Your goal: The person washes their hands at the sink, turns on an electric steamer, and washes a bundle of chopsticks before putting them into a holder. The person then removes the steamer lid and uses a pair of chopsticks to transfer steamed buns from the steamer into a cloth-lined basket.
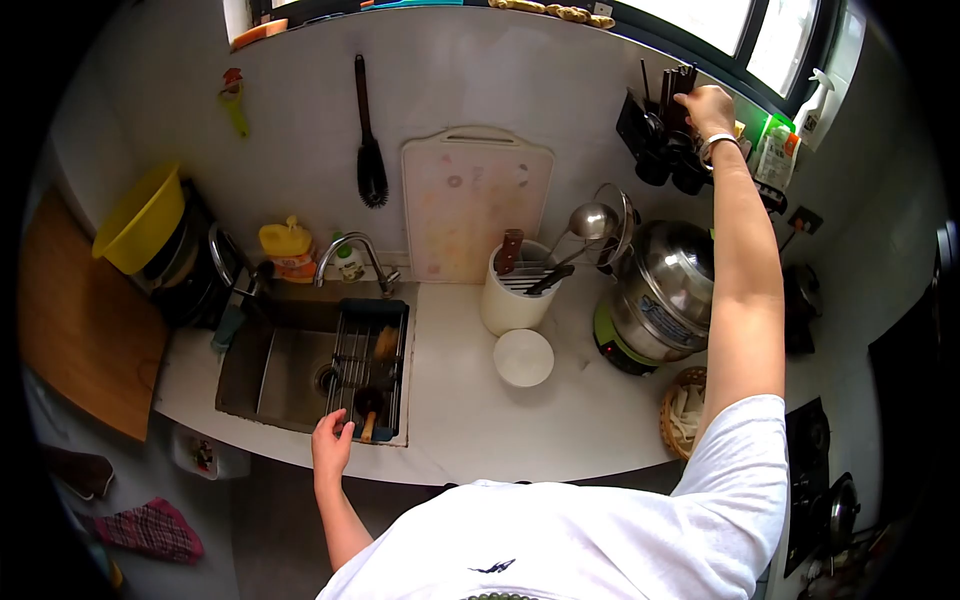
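High on the right, my right hand [708,108] is closed at a black wall-mounted utensil rack [652,165]. Its fingertips press against dark chopsticks [682,82] standing in the rack; how many it grips is hidden. My left hand [332,438] hangs at the sink's front edge, fingers loosely apart, holding nothing. Close to it, a brush with a wooden handle [368,425] lies in a dark drain basket [403,350] set in the sink [285,365].
A white bowl [523,358] stands before a white knife holder [505,305]. To its right are a steel steamer pot [655,300] and a wicker basket [668,410]. A cutting board [475,210] leans on the wall; the faucet [350,240] arches over the sink.
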Action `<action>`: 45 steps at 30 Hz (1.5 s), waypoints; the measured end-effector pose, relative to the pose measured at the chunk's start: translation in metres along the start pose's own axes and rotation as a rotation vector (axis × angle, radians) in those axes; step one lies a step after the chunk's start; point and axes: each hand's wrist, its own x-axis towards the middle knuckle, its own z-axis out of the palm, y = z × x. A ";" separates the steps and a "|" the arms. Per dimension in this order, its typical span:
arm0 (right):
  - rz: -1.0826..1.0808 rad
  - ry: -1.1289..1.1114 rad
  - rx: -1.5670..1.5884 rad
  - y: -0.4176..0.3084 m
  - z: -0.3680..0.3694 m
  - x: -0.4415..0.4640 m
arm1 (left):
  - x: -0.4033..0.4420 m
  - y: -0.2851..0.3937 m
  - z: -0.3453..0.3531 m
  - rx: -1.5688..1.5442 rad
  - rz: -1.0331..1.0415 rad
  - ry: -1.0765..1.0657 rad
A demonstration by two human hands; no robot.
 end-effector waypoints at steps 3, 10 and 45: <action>-0.015 0.025 -0.033 -0.005 -0.004 -0.002 | -0.003 -0.001 -0.004 -0.005 -0.011 0.006; 0.029 0.024 0.085 0.001 0.001 0.016 | -0.005 -0.004 -0.010 0.004 0.007 0.018; -0.068 -1.392 0.720 -0.140 0.128 -0.431 | 0.003 0.112 0.067 -0.650 -0.142 -0.835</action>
